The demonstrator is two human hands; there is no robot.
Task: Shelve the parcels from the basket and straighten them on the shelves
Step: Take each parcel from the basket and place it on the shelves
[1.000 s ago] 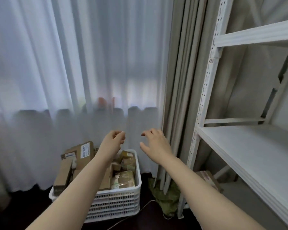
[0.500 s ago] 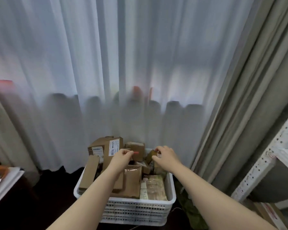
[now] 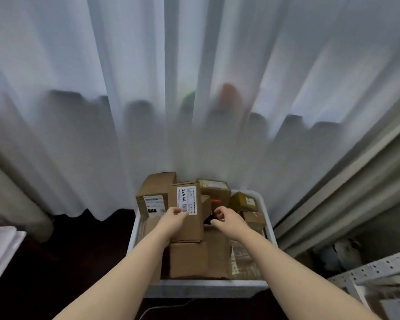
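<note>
The left hand (image 3: 172, 219) grips the left edge of a tall brown cardboard parcel labelled 12V4A (image 3: 192, 227), which stands upright in the white plastic basket (image 3: 206, 285). The right hand (image 3: 228, 219) hovers just right of it, fingers loosely curled, empty.

Kind of place: a storage corner of a curtained room, either a home or a small stockroom; I cannot tell which.
Under my left hand (image 3: 171, 219) and right hand (image 3: 226, 219): a white plastic basket (image 3: 206, 288) heaped with brown cardboard parcels (image 3: 189, 259), several with shipping labels; my left hand grips the parcel marked 12V4A (image 3: 191, 224).
Beyond both hands: a sheer white curtain (image 3: 125, 88) over a window, with dim shapes behind it.
Right of my right hand: heavy grey drapes (image 3: 356, 192) and a perforated white metal shelf rack (image 3: 374, 269).
Left of my left hand: dark floor (image 3: 56, 262).
</note>
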